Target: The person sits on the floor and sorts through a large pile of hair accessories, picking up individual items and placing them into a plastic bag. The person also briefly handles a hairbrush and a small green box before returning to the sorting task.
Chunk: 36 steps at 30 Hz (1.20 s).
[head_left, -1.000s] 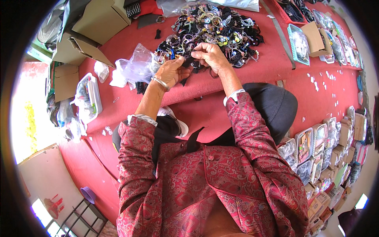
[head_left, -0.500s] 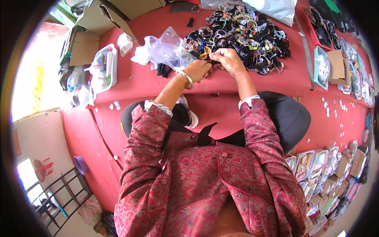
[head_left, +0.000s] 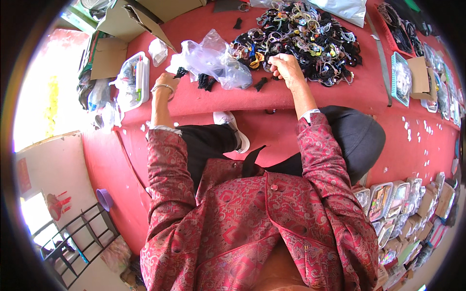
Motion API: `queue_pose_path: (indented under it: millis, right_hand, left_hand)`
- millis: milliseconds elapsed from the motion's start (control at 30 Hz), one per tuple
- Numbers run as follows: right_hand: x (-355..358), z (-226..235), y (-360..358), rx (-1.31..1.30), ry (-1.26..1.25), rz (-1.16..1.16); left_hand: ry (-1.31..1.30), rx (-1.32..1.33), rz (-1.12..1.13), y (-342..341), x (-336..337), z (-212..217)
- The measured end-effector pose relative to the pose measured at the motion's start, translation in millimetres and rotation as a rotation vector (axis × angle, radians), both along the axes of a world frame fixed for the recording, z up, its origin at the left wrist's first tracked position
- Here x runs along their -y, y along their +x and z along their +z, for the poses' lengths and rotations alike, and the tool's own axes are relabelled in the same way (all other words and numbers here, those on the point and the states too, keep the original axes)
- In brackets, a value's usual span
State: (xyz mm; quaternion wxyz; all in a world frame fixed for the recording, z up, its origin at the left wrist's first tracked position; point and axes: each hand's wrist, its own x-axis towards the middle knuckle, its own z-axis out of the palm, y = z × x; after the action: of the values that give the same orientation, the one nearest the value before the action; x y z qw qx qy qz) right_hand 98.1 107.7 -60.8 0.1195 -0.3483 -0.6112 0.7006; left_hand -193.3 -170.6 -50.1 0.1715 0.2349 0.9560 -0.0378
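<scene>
On the surface, a heap of hair ties lies upper centre; a plastic bag sits left of it, cardboard boxes upper left.

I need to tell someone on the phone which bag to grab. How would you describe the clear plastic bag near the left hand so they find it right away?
Start at the big heap of hair ties on the red table. Just to its left lies the clear plastic bag, crumpled, between the left hand and the right hand. Unlike the flat lidded plastic box further left, it is soft and wrinkled, with black pieces under its edge.
</scene>
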Motion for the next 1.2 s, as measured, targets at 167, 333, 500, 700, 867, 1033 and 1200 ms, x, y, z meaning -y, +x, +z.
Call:
queue_pose_path:
  millis: [167,333,500,700,867,1033,1200]
  right_hand:
    - [-11,-15,8,0.045,0.024,-0.039]
    - [-15,-25,10,0.08,0.013,-0.04]
    - [-22,-34,14,0.124,0.034,-0.044]
    - [-19,-30,13,0.118,0.022,-0.059]
    - [-29,-39,20,0.08,0.021,-0.109]
    - [-30,-42,20,0.106,0.024,-0.104]
    - [-36,-47,24,0.102,-0.002,-0.117]
  left_hand:
    - [-0.049,-0.083,0.077,4,-30,-53]
    - [0.016,-0.031,0.138,40,-44,-93]
    - [-0.02,0.066,0.221,48,-73,-101]
    - [-0.091,0.002,0.109,50,-76,-106]
    - [0.026,-0.049,0.124,26,-70,-112]
    - [0.054,0.051,0.015,-11,-45,-126]
    - [0.162,0.189,-0.017,-23,-34,-137]
